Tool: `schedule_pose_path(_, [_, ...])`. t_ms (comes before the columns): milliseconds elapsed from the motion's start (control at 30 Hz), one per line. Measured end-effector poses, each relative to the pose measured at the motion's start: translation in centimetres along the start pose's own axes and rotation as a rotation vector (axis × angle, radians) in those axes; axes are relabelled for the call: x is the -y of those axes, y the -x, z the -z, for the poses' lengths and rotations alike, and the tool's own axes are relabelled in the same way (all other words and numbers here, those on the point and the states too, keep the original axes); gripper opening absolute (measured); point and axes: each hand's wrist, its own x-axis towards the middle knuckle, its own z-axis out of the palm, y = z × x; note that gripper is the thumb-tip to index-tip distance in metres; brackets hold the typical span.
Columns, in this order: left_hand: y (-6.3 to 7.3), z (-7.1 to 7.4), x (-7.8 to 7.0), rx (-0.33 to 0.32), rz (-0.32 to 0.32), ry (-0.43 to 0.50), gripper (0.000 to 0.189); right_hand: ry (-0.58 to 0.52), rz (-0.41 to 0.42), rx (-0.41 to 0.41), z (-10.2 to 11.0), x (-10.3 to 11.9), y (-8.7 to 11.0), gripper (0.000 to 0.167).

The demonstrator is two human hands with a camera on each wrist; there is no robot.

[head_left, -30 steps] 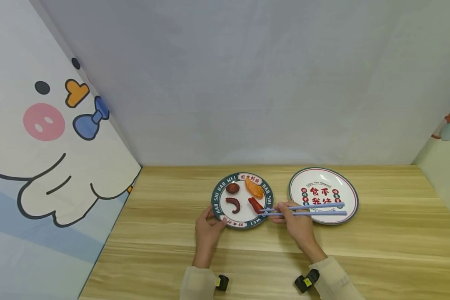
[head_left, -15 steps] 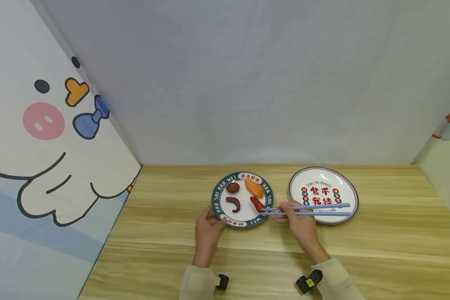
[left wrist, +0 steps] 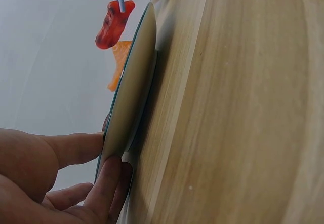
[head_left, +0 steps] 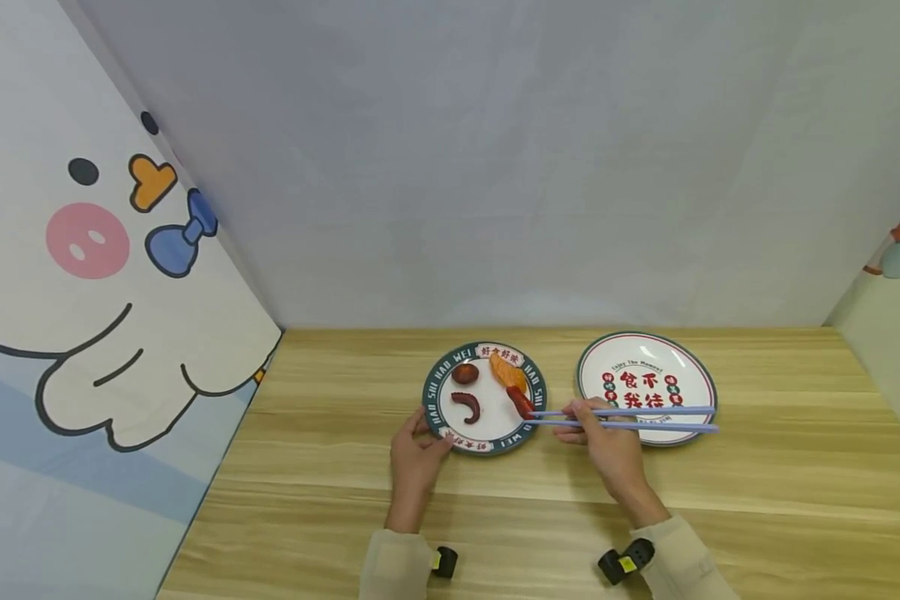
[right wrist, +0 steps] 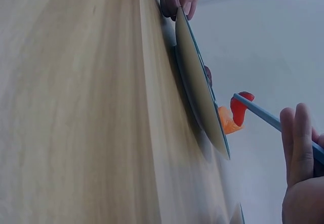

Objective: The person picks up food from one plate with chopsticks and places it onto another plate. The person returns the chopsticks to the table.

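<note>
The left hand (head_left: 415, 458) pinches the near-left rim of the left plate (head_left: 495, 421), thumb over the edge and fingers tucked underneath, where the wrist views show the rim standing off the wooden table (head_left: 307, 450). The right hand (head_left: 611, 448) holds a pair of pale blue chopsticks (head_left: 648, 411), and their tips grip a red piece (head_left: 520, 402). Both wrist views put the red piece above the left plate; from the head it sits just inside the right-hand rim, overlapping the near end of an orange piece (head_left: 506, 372), though whether the two touch I cannot tell. On the other half of the plate lie a round brown piece (head_left: 465, 373) and, nearer the person, a dark curled piece (head_left: 474, 410), with white plate between them and the red one. A narrow strip of wood separates the left plate from the right plate (head_left: 686, 375), whose near part passes beneath the chopsticks' rear ends. Both plates stand close to the table's far edge, where the pale backdrop (head_left: 540, 167) rises; broader stretches of wood extend to either side and toward the person.
</note>
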Motion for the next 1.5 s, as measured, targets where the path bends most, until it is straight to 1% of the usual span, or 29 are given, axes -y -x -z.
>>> schedule_pose_path(233, [0.1,0.0,-0.1,-0.001,0.006,-0.007,0.069,-0.036,0.022,-0.018,0.6,0.1,0.2,0.030])
schedule_pose_path(467, [0.2,0.0,-0.3,-0.002,-0.020,-0.015,0.069,-0.088,0.039,-0.022,1.3,0.4,0.2,0.031])
schedule_pose_path(600, [0.2,0.0,-0.2,-0.003,-0.020,-0.020,0.069,-0.125,0.052,-0.033,1.7,0.5,0.1,0.025])
schedule_pose_path(733, [0.2,0.0,-0.2,-0.004,-0.025,-0.025,0.069,-0.138,0.091,-0.039,2.3,0.7,0.1,0.021])
schedule_pose_path(900, [0.2,0.0,-0.2,-0.003,-0.035,-0.026,0.068,-0.173,0.148,-0.057,2.9,0.8,-0.1,0.020])
schedule_pose_path(967, [0.2,0.0,-0.2,0.000,-0.040,-0.027,0.069,-0.193,0.149,-0.067,3.2,0.9,-0.2,0.021])
schedule_pose_path(1200, [0.1,0.1,0.0,-0.005,0.000,-0.037,0.068,-0.191,0.119,-0.118,3.9,1.0,-0.3,0.024])
schedule_pose_path(1267, [0.1,0.1,0.0,-0.005,0.002,-0.041,0.068,-0.199,0.110,-0.126,4.2,1.1,-0.4,0.025])
schedule_pose_path(1500, [0.1,0.1,-0.2,-0.004,0.000,-0.041,0.069,-0.229,0.149,-0.121,5.1,1.2,-0.7,0.025])
